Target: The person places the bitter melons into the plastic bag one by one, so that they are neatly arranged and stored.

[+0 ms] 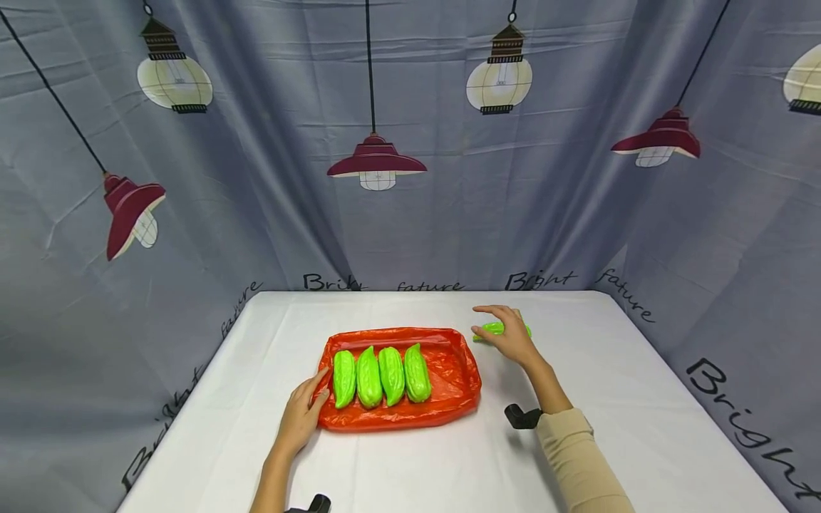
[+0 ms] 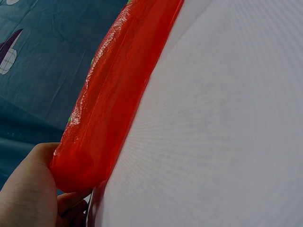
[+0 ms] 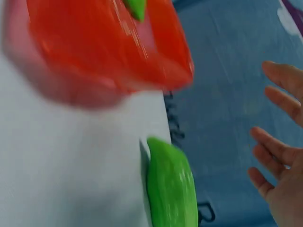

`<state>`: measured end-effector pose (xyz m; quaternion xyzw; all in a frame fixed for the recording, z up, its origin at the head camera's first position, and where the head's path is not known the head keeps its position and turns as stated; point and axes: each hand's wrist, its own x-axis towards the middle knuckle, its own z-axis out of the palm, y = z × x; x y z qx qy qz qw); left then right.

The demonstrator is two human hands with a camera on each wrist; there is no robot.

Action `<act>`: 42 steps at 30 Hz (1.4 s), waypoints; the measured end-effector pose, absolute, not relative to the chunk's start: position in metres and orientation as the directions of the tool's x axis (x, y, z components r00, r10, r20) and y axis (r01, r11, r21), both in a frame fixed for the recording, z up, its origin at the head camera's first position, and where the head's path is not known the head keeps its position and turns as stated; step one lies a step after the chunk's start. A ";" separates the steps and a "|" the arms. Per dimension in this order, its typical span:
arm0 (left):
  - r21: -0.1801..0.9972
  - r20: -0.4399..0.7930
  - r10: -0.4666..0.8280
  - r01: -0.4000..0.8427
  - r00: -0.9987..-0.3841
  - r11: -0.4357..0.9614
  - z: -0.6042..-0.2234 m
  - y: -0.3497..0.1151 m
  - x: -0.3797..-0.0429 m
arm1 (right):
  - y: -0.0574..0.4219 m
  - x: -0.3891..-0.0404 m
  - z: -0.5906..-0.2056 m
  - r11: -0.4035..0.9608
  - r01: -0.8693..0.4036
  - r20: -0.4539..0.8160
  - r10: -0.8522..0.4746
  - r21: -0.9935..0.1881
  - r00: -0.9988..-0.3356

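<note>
My left hand [image 1: 300,415] grips the left rim of a shallow red tray [image 1: 455,410], which looks wrapped in shiny plastic. Several bright green ridged vegetables with pointed ends stand side by side in the tray, the rightmost green vegetable [image 1: 417,374] near its middle. In the left wrist view the tray's corner [image 2: 80,170] lies between thumb and fingers. To the right of the tray, another green vegetable [image 3: 171,187] lies on the table. Over it my right hand [image 1: 509,336] hovers with fingers spread and holds nothing; in the head view it partly hides that vegetable.
A white cloth covers the table [image 1: 641,427]. Behind it hangs a grey-blue curtain [image 1: 423,228] printed with lamps and lettering. A black wrist mount [image 1: 522,417] sticks out beside the right forearm, and another black mount [image 1: 317,504] shows at the bottom edge.
</note>
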<state>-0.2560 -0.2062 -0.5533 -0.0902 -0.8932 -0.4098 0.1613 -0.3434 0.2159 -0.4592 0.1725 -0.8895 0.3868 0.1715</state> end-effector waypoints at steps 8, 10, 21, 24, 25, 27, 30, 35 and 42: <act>0.705 0.370 0.026 0.300 -0.929 0.642 -0.552 -0.208 -0.256 | 0.248 -0.366 -0.463 0.637 -0.431 0.394 -0.210 -0.639 -0.895; 0.708 0.366 0.025 0.296 -0.930 0.641 -0.552 -0.208 -0.256 | 0.253 -0.371 -0.467 0.646 -0.412 0.359 -0.220 -0.643 -0.907; 0.712 0.354 0.026 0.288 -0.935 0.641 -0.550 -0.207 -0.255 | 0.273 -0.386 -0.491 0.688 -0.397 0.290 -0.273 -0.607 -0.917; 0.713 0.350 0.027 0.286 -0.936 0.640 -0.551 -0.207 -0.255 | 0.276 -0.387 -0.496 0.689 -0.392 0.267 -0.288 -0.610 -0.920; 0.714 0.349 0.027 0.284 -0.937 0.640 -0.551 -0.207 -0.255 | 0.277 -0.387 -0.498 0.688 -0.394 0.261 -0.294 -0.609 -0.919; 0.714 0.345 0.025 0.280 -0.938 0.641 -0.551 -0.207 -0.254 | 0.277 -0.388 -0.500 0.694 -0.397 0.253 -0.306 -0.601 -0.918; 0.716 0.346 0.023 0.279 -0.938 0.640 -0.552 -0.207 -0.254 | 0.279 -0.389 -0.504 0.706 -0.392 0.238 -0.312 -0.590 -0.920; 0.714 0.349 0.023 0.282 -0.937 0.640 -0.552 -0.207 -0.253 | 0.280 -0.386 -0.505 0.691 -0.360 0.199 -0.305 -0.627 -0.931; 0.711 0.346 0.025 0.280 -0.938 0.645 -0.551 -0.208 -0.254 | 0.281 -0.381 -0.504 0.696 -0.306 0.146 -0.281 -0.650 -0.948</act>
